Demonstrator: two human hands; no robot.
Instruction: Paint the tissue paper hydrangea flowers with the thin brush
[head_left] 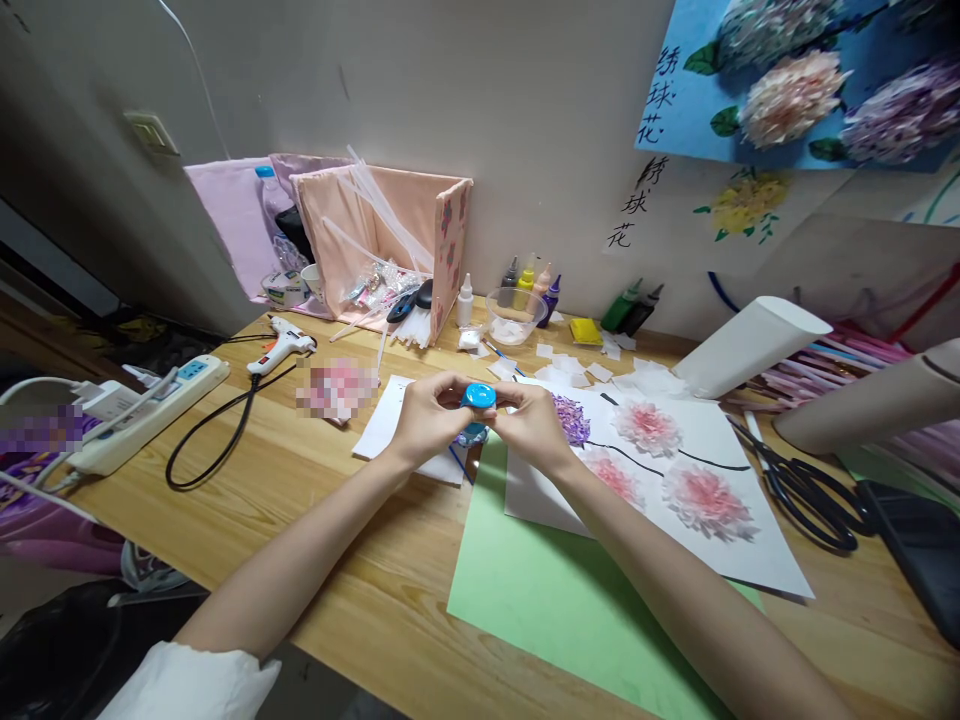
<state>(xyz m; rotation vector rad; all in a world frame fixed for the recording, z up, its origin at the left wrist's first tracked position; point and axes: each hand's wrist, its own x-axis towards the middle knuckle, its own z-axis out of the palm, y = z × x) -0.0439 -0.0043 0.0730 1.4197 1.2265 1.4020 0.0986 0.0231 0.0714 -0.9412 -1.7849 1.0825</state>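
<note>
Both my hands meet at the middle of the table around a small blue-capped bottle [478,396], its round lid facing up at me. My left hand [429,418] grips it from the left, and my right hand [534,422] from the right, thumbs and fingers pressed to its sides. Most of the bottle's body is hidden behind the fingers. Just beyond my right wrist lies a white sheet [765,545] carrying pink and purple paper flowers [711,498] and dark painted stems. Under that sheet is a green sheet [570,620]. A smaller stack of white paper [379,432] rests beside my left hand.
To the left are a glue gun [287,342] and a power strip [154,415]. Behind stand a pink fabric box [379,210], a clear bowl [516,318] and several paint bottles [628,303]. Black scissors [814,500], a phone [911,545] and a white cylinder [754,345] occupy the right.
</note>
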